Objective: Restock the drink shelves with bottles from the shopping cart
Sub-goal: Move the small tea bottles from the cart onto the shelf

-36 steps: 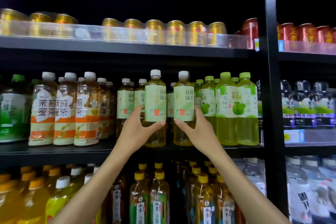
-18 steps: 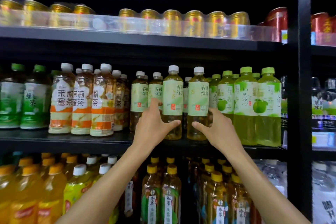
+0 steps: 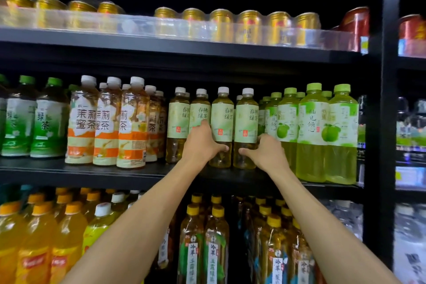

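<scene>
Two pale green-labelled tea bottles with white caps stand upright side by side on the middle shelf (image 3: 138, 174). My left hand (image 3: 202, 145) grips the left tea bottle (image 3: 221, 120) low down, thumb across its front. My right hand (image 3: 265, 152) grips the right tea bottle (image 3: 246, 122) the same way from the right. More bottles of the same tea (image 3: 178, 120) stand just left of and behind them. The shopping cart is out of view.
Orange-labelled jasmine tea bottles (image 3: 107, 122) and dark green tea bottles (image 3: 48, 120) fill the shelf to the left, bright green apple drinks (image 3: 327, 131) to the right. Gold cans (image 3: 221, 25) line the top shelf. Yellow-capped bottles (image 3: 202, 237) crowd the shelf below. A black upright post (image 3: 389, 122) stands right.
Both hands have pushed the two tea bottles back into the row on the shelf. The view has shifted left and down, so the shelves appear further right.
</scene>
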